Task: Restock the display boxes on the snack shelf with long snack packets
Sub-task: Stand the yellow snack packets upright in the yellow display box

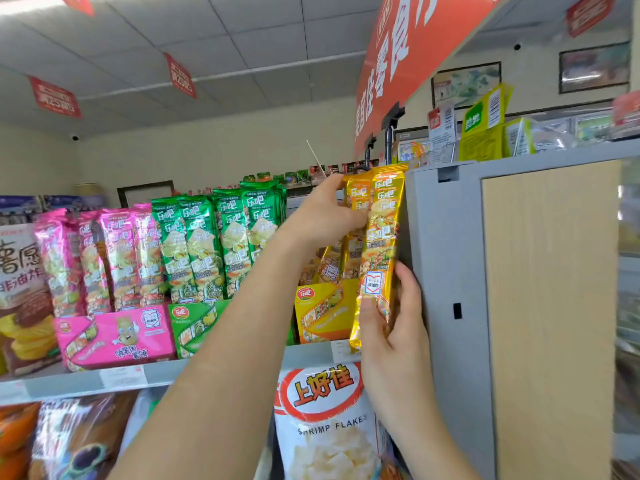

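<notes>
A long yellow snack packet [379, 251] stands upright at the right end of the shelf, against the grey side panel. My right hand [391, 327] grips its lower end from below. My left hand [325, 213] reaches in higher up and presses on the yellow packets [356, 195] standing in the yellow display box [323, 313]. To the left sit a green display box [194, 323] filled with green packets [221, 237] and a pink display box [117, 334] filled with pink packets [104, 258]. The lower part of the yellow box's contents is hidden by my left arm.
The grey shelf edge [138, 375] carries price labels. A tall grey and wood side panel [502, 306] bounds the shelf on the right. A shrimp flakes bag [329, 420] hangs below. A red banner [408, 53] hangs overhead, with boxed goods on top of the unit.
</notes>
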The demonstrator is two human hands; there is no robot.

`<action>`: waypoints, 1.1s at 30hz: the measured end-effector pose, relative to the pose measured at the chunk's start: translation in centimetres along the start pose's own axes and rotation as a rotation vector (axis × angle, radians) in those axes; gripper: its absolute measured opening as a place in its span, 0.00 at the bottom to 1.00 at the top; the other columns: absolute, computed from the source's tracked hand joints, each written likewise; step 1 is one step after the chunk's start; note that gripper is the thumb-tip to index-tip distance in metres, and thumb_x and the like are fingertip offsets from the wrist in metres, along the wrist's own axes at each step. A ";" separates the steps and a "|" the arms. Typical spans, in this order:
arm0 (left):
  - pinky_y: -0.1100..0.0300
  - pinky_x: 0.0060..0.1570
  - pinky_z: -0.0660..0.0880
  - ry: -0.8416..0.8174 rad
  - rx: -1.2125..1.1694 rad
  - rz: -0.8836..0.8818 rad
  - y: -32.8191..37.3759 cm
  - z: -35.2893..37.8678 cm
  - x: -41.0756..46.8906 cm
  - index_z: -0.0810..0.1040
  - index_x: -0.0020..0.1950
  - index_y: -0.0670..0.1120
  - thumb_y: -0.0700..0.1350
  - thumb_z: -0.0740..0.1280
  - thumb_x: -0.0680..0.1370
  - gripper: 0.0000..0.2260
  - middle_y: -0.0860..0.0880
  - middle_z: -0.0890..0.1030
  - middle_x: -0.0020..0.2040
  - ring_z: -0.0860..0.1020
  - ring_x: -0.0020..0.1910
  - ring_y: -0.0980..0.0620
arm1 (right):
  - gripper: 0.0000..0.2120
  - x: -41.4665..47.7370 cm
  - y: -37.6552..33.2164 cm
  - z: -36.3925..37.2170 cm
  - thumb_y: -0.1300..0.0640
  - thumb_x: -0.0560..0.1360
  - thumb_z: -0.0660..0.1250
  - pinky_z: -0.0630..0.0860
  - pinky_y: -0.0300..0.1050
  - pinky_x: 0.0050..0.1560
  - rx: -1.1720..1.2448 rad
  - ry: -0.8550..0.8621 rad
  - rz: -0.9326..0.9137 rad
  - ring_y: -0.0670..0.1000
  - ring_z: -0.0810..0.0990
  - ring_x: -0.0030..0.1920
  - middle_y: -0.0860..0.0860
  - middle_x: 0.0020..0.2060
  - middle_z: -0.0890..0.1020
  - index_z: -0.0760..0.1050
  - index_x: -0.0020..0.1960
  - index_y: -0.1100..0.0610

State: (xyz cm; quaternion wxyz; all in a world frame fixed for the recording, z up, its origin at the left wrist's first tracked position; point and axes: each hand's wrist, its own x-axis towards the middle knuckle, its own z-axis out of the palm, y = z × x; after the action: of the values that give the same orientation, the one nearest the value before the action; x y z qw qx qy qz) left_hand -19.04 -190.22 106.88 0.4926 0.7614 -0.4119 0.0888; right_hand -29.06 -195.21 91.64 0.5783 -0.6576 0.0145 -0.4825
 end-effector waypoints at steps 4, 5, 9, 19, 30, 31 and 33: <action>0.51 0.40 0.81 0.127 -0.023 0.141 -1.4 0.8 -2.3 0.65 0.69 0.56 0.39 0.65 0.80 0.22 0.46 0.84 0.46 0.82 0.37 0.47 | 0.20 1.0 -0.6 0.3 0.53 0.80 0.63 0.77 0.37 0.56 -0.046 0.043 -0.092 0.35 0.77 0.56 0.44 0.60 0.77 0.64 0.70 0.44; 0.50 0.45 0.80 0.223 -0.005 0.202 -1.3 0.9 -2.7 0.62 0.73 0.54 0.39 0.66 0.80 0.25 0.48 0.83 0.48 0.82 0.41 0.47 | 0.21 1.2 -0.7 0.3 0.54 0.79 0.64 0.77 0.44 0.58 -0.059 0.050 -0.106 0.38 0.77 0.57 0.45 0.60 0.78 0.64 0.69 0.44; 0.63 0.54 0.76 0.592 -0.045 0.447 0.7 -0.3 -4.6 0.62 0.76 0.44 0.41 0.67 0.78 0.27 0.59 0.79 0.54 0.81 0.51 0.59 | 0.30 2.8 -1.4 0.8 0.64 0.77 0.67 0.75 0.56 0.63 -0.068 0.040 -0.132 0.48 0.77 0.62 0.49 0.63 0.78 0.61 0.74 0.49; 0.57 0.44 0.74 0.612 -0.024 0.561 0.8 -4.8 -10.7 0.62 0.74 0.44 0.51 0.58 0.82 0.22 0.61 0.76 0.45 0.75 0.40 0.60 | 0.17 9.5 -6.1 2.5 0.55 0.76 0.69 0.76 0.54 0.59 -0.191 -0.002 -0.257 0.51 0.80 0.56 0.50 0.55 0.82 0.71 0.63 0.54; 0.68 0.34 0.70 0.364 0.010 0.187 -4.7 -2.7 -13.0 0.62 0.57 0.76 0.60 0.56 0.78 0.12 0.61 0.77 0.35 0.74 0.32 0.63 | 0.18 13.2 -2.1 6.5 0.50 0.76 0.70 0.77 0.50 0.47 -0.501 -0.323 0.053 0.57 0.80 0.50 0.55 0.52 0.81 0.72 0.60 0.57; 0.67 0.35 0.72 0.336 0.010 0.164 -5.0 -2.6 -12.9 0.61 0.59 0.77 0.60 0.56 0.78 0.13 0.61 0.77 0.36 0.74 0.32 0.63 | 0.19 13.2 -1.8 6.4 0.50 0.76 0.70 0.74 0.48 0.43 -0.528 -0.341 0.064 0.56 0.79 0.48 0.55 0.52 0.81 0.72 0.61 0.57; 0.59 0.43 0.74 0.272 0.035 0.120 -5.7 -2.1 -12.6 0.64 0.62 0.67 0.58 0.56 0.80 0.11 0.59 0.79 0.38 0.76 0.35 0.62 | 0.25 13.3 -1.9 6.3 0.54 0.75 0.71 0.70 0.44 0.37 -0.564 -0.423 0.098 0.54 0.76 0.48 0.56 0.54 0.78 0.67 0.68 0.57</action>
State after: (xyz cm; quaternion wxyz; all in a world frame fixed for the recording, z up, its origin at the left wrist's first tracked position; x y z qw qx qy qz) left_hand -22.49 -180.68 97.22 0.5243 0.7249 -0.3845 0.2278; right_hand -18.95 -197.57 102.18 0.3865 -0.8753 0.0588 -0.2845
